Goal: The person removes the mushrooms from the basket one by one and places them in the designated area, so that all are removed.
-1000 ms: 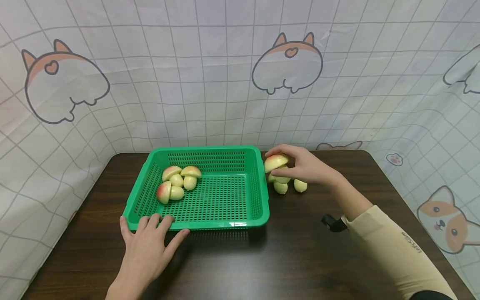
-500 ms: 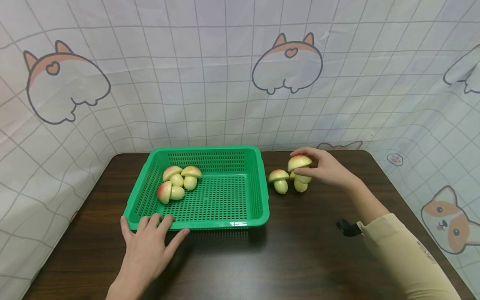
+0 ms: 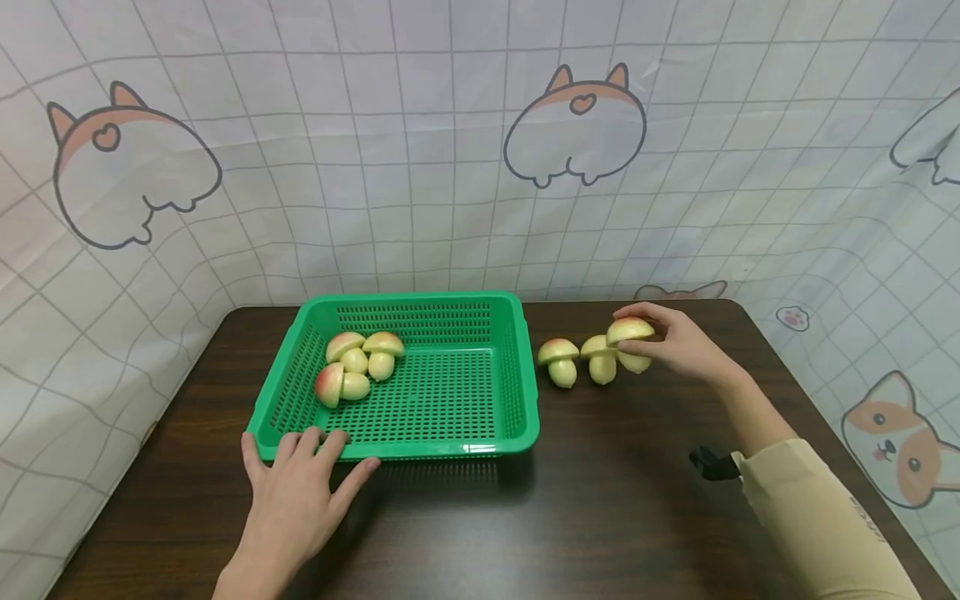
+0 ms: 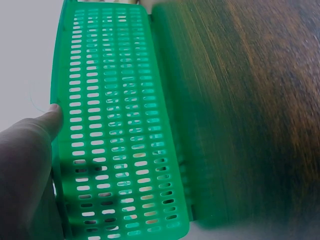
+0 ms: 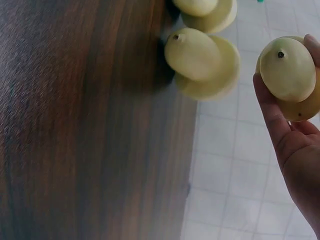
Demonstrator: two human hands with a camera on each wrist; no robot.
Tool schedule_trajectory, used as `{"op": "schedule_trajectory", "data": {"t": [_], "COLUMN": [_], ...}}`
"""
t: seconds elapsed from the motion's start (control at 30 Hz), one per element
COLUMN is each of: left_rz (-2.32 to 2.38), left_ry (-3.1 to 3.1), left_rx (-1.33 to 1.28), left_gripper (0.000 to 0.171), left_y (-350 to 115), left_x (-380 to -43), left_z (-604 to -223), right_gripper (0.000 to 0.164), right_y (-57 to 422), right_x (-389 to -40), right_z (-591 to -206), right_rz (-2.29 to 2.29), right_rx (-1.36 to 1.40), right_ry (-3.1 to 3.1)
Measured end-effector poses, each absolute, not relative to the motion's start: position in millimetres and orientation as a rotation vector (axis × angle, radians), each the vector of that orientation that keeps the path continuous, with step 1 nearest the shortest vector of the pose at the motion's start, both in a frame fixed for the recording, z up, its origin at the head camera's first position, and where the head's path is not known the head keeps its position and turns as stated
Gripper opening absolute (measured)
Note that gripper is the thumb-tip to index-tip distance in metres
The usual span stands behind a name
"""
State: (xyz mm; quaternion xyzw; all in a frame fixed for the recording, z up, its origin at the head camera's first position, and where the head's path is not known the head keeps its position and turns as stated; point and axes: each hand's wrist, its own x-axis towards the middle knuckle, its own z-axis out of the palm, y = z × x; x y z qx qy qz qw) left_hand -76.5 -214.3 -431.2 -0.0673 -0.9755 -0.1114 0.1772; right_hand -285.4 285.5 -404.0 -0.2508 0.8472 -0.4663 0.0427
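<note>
My right hand pinches a toy mushroom by its red-and-yellow cap, at the right end of a small row. In the right wrist view, the pale stem of this held mushroom faces the camera. Just left of it are two more mushrooms, one beside it and one nearer the basket. My left hand rests on the front rim of a green plastic basket, fingers over the edge. The left wrist view shows the thumb touching the rim. Three mushrooms lie in the basket's left part.
The dark wooden table carries everything. A white grid-patterned cloth with cartoon corgis hangs behind and at the sides. A black strap piece sticks out by the right sleeve.
My right hand has moved right from beside the basket along the row. It let go of the two left mushrooms in turn and now holds the rightmost one. The left hand and basket stayed put.
</note>
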Motion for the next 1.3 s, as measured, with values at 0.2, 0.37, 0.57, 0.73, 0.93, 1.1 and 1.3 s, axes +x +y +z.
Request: {"op": "schedule_trajectory", "data": {"t": [0.2,0.37,0.57,0.73,0.93,1.1,1.3], "left_rz": [-0.307,-0.305,-0.306,-0.305,-0.310,-0.313,-0.313], "left_ry": [-2.757,-2.759,-2.756,-2.755,-2.756,-2.761,-2.757], "left_rx": [-0.189,-0.187,-0.191,-0.195,-0.195,-0.189,-0.190], "left_gripper": [0.051,0.051,0.051,0.051,0.050,0.050,0.050], "left_y": [-214.6,-214.9,-215.1,-215.2,-215.1,-214.8,-214.1], "left_x": [-77.1,-77.3,-76.7,-76.7,-76.9,-76.4,-76.0], "left_z": [-431.6,-431.8,-431.3,-431.5,-432.0,-431.9,-431.9], "right_gripper": [0.047,0.048,0.049,0.050,0.051,0.055,0.057], "right_y": [296.4,305.5,315.3,321.6,325.6,325.5,324.9], "right_x": [-287.2,-289.8,-293.8,-298.6,-303.4,-305.6,-309.1], "right_z": [-407.7,-412.9,-420.6,-429.6,-440.5,-444.8,-451.4], "right_rz": [-1.435,-1.463,-1.465,-1.425,-1.409,-1.373,-1.323], "right_rx": [-0.704,-0.656,-0.593,-0.541,-0.504,-0.471,-0.462], "right_ry": [2.600,2.607,2.619,2.651,2.657,2.657,2.677]}}
